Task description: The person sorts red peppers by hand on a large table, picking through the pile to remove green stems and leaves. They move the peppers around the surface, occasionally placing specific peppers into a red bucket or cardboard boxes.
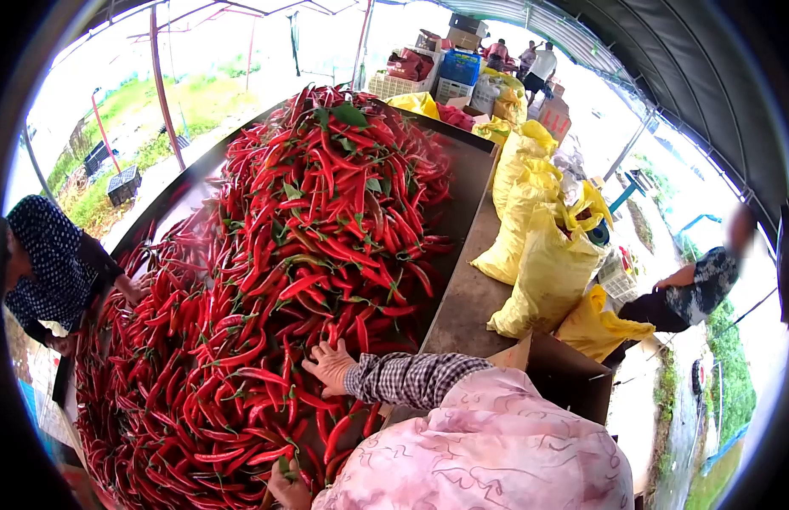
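A large heap of red chili peppers [241, 340] with green stems covers the dark table. My right hand [331, 369], in a black-and-white checked sleeve, rests palm down on the peppers with its fingers spread; it grips nothing that I can see. Lower down, at the bottom edge of the view, my left hand [289, 488] is partly cut off. Its fingers are curled together among the chilies, and a bit of green shows at the fingertips. What it holds is too small to make out. Pink patterned clothing [488, 450] hides my forearm on that side.
Another person [46, 263] in dotted clothing reaches onto the heap from the left. Full yellow sacks [543, 263] line the table's bare right edge [462, 289], beside an open cardboard box [569, 374]. A person [701, 285] stands at right; crates [454, 89] are stacked behind.
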{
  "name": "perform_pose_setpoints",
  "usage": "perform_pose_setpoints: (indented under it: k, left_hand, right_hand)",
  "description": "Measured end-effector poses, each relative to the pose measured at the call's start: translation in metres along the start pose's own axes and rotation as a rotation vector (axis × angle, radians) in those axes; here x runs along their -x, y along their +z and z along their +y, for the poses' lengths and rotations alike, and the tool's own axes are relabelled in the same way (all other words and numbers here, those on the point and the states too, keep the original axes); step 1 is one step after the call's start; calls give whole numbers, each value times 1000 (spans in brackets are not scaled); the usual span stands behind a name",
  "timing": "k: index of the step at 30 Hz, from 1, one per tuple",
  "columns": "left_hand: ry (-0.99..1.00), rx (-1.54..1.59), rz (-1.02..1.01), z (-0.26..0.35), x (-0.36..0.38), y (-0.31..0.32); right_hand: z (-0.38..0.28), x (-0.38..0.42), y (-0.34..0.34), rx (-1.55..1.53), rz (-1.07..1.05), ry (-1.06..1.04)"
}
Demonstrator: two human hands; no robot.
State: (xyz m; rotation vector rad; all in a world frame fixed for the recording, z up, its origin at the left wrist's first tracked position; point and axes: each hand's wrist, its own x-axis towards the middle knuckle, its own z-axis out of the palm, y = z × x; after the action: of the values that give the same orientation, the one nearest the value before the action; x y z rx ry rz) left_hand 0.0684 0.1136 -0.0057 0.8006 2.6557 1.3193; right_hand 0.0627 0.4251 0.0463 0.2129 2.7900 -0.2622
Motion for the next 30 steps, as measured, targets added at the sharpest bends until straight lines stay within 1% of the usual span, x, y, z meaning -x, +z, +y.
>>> perform_pose_setpoints:
  k: [1,2,3,4,5,6,7,9,10,11,13,15,17,18,19,20,21,22,23,25,27,28,29,30]
  left_hand:
    - [-53,-100,-103,16,-13,2]
    - [-54,-100,-103,28,-24,7]
    - [21,-187,-20,39,-35,12]
    - [97,-272,60,47,-45,16]
    - [44,-304,-41,50,-54,16]
    - [-20,-343,-138,50,-61,11]
    - [-62,-411,-191,41,-67,16]
    - [-170,-521,-348,19,-71,20]
    - [-155,-505,-409,3,-69,20]
    - [-231,-516,-366,-3,-67,25]
    - [-286,-564,-441,9,-66,17]
    - [-295,-583,-431,7,-63,17]
    - [-314,-584,-440,10,-65,15]
    - [-323,-589,-445,11,-65,14]
    - [-329,-586,-453,11,-65,15]
    - [-330,-569,-432,10,-65,16]
    - [-330,-552,-408,10,-66,17]
    - [-321,-546,-404,10,-65,16]
    - [-317,-545,-404,9,-66,16]
    - [-347,-521,-409,10,-68,17]
    - [-343,-525,-401,11,-68,17]
    - [-340,-525,-400,12,-68,16]
    - [-335,-524,-398,13,-68,16]
    - [-354,-530,-394,11,-68,18]
  right_hand:
    - [0,2,6,3,53,-87]
    - [-1,4,12,8,106,-175]
    - [-4,10,16,55,197,-268]
    - [-5,3,34,65,165,-348]
    - [-7,-4,51,73,133,-429]
    - [-15,-1,59,38,155,-487]
    - [-21,6,58,18,141,-519]
    - [-31,26,44,-49,161,-685]
    - [-35,31,46,-193,159,-731]
    - [-35,37,46,-332,154,-760]
    - [-30,51,32,-390,257,-788]
    - [-14,58,28,-470,266,-732]
    - [9,62,16,-447,383,-688]
    - [25,63,9,-383,393,-659]
    - [47,60,12,-381,353,-536]
    - [67,58,13,-379,417,-419]
    - [88,55,19,-450,423,-259]
    - [101,54,17,-530,450,-24]
    - [118,51,19,-526,398,118]
    - [118,49,5,-462,275,261]
    - [108,38,23,-253,248,283]
    - [89,34,10,-275,64,356]
    - [76,28,17,-347,38,358]
    - [62,20,21,-406,27,189]
